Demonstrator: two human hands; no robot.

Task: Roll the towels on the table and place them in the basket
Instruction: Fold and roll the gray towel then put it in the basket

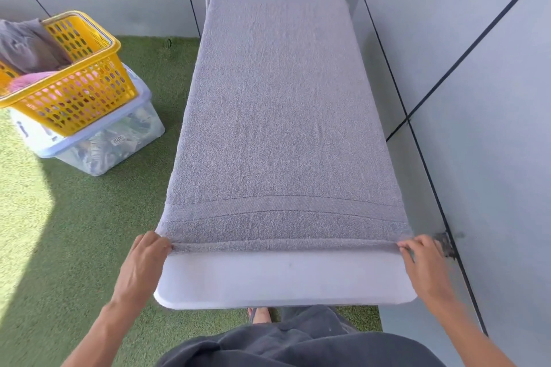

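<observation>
A grey towel [277, 116] lies flat along the white table [283, 280], covering nearly all of it. Its near hem is turned over into a thin first fold. My left hand [146, 259] pinches the hem's left corner and my right hand [423, 262] pinches the right corner. A yellow perforated basket [86, 83] stands at the left on a clear plastic box, with a grey towel [26, 45] and a pink one [29, 79] inside it.
The clear storage box [101, 143] with a pale lid sits on green artificial turf [74, 232]. Grey wall panels [477, 68] run close along the table's right side and behind it. My foot [261, 314] shows under the table's near edge.
</observation>
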